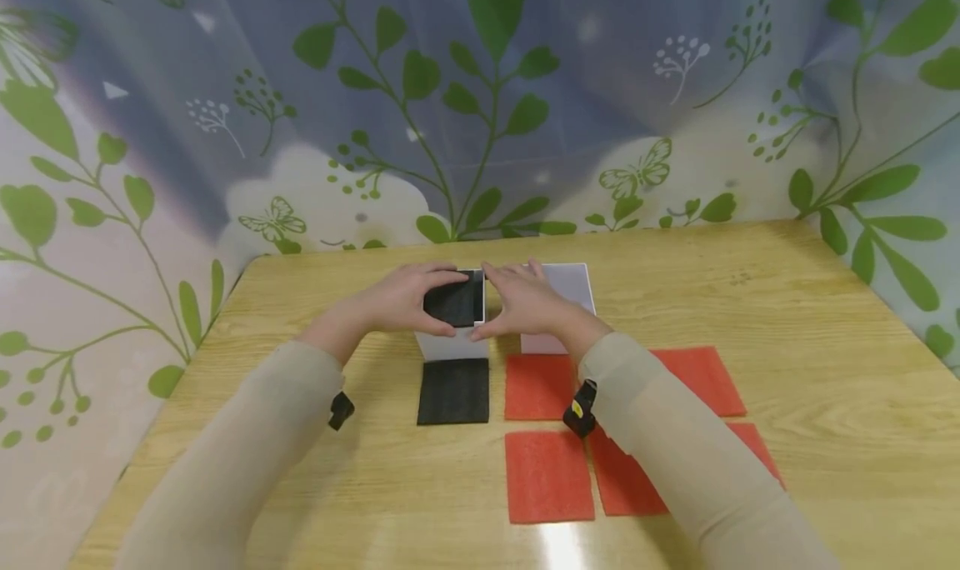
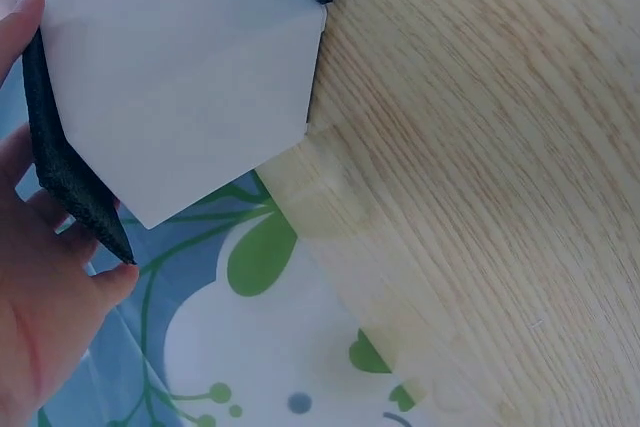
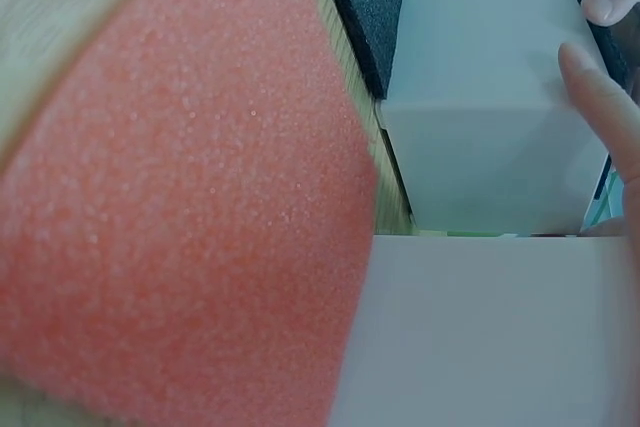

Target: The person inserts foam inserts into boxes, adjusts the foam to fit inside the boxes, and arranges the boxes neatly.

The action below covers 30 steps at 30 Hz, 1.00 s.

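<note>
A white box (image 1: 456,345) stands on the table with a black foam square (image 1: 450,302) over its top. My left hand (image 1: 401,299) grips this square by its near and far edges, thumb nearest me. In the left wrist view the square (image 2: 68,172) juts past the box's top edge. Across the box's upper right end, my right hand (image 1: 521,299) holds the box, thumb on the near face; its other fingertips are partly hidden. Another black foam square (image 1: 453,392) lies in front of the box.
To the right stands a second white box (image 1: 572,282), partly behind my right hand. Several red foam squares (image 1: 550,478) lie on the wooden table (image 1: 360,478), some beneath my right forearm. A leaf-patterned curtain (image 1: 585,137) hangs behind the table.
</note>
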{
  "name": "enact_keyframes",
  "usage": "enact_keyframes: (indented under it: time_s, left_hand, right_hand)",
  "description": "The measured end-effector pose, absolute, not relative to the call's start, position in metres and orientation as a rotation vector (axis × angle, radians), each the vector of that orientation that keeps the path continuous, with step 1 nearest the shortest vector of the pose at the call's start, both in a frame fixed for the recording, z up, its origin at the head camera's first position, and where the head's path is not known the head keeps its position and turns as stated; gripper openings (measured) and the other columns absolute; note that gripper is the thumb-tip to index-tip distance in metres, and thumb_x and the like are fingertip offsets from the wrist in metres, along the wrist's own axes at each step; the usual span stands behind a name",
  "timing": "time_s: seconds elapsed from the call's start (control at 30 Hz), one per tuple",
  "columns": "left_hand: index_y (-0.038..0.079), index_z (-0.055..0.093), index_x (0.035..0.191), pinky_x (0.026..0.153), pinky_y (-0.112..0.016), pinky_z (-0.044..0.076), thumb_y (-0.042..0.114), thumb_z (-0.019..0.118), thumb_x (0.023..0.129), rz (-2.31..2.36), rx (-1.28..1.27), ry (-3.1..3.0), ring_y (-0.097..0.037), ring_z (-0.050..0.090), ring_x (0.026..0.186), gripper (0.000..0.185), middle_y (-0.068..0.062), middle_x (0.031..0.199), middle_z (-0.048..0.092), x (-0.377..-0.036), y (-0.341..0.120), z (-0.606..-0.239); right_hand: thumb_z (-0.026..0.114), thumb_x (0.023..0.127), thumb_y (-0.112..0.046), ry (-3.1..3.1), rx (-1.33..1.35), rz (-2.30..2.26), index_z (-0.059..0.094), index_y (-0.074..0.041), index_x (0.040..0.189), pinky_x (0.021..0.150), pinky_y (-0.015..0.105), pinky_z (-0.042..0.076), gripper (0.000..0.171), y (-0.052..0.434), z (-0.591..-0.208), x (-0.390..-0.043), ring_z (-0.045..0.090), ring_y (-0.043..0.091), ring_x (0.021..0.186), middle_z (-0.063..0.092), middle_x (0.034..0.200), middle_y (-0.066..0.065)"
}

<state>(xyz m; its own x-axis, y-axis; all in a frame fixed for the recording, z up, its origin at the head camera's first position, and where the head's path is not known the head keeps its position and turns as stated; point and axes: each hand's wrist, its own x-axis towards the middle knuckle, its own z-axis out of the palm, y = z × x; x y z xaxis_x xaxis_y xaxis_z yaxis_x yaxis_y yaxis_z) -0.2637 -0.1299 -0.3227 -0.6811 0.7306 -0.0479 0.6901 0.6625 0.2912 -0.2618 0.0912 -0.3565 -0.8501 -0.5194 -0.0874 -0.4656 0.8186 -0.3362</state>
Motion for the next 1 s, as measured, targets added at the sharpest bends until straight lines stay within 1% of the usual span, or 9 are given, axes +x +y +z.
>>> enact_keyframes:
  time_s: [0.13,0.33,0.57,0.83,1.0]
  left_hand:
    - [0.009,0.042,0.141,0.103,-0.052,0.029,0.042,0.074,0.077,0.377,1.175,2.714,-0.038,0.033,0.13,0.079,-0.019,0.144,0.035,-0.267,-0.128,-0.32]
    - [0.012,0.04,0.143,0.105,-0.054,0.024,0.044,0.073,0.078,0.369,1.1,2.706,-0.037,0.028,0.133,0.079,-0.017,0.146,0.032,-0.268,-0.128,-0.318]
    - [0.013,0.04,0.143,0.106,-0.053,0.024,0.046,0.072,0.078,0.335,1.119,2.694,-0.034,0.028,0.134,0.079,-0.015,0.147,0.032,-0.272,-0.124,-0.321]
    - [0.015,0.039,0.143,0.105,-0.058,0.018,0.048,0.072,0.077,0.311,1.089,2.678,-0.034,0.027,0.135,0.081,-0.014,0.148,0.031,-0.274,-0.121,-0.32]
    - [0.014,0.039,0.144,0.105,-0.059,0.016,0.049,0.073,0.076,0.302,1.064,2.679,-0.034,0.027,0.135,0.083,-0.014,0.147,0.031,-0.275,-0.119,-0.318]
  right_hand:
    - [0.066,0.07,-0.067,2.829,-0.771,-0.465,0.013,-0.009,0.15,0.109,0.052,-0.004,0.112,0.092,-0.354,-0.263,0.022,0.029,0.137,0.032,0.148,0.007]
    - [0.064,0.07,-0.068,2.822,-0.779,-0.456,0.013,-0.01,0.151,0.109,0.052,-0.004,0.112,0.091,-0.353,-0.263,0.022,0.027,0.137,0.032,0.148,0.005]
    - [0.065,0.07,-0.068,2.818,-0.773,-0.462,0.017,-0.008,0.15,0.109,0.052,-0.004,0.111,0.092,-0.355,-0.262,0.023,0.029,0.137,0.032,0.148,0.008]
    - [0.064,0.071,-0.068,2.808,-0.787,-0.463,0.017,-0.007,0.15,0.109,0.052,-0.004,0.11,0.091,-0.355,-0.261,0.022,0.029,0.137,0.031,0.148,0.009]
    - [0.065,0.071,-0.067,2.811,-0.785,-0.466,0.017,-0.007,0.15,0.109,0.052,-0.005,0.109,0.092,-0.355,-0.261,0.022,0.029,0.137,0.031,0.148,0.009]
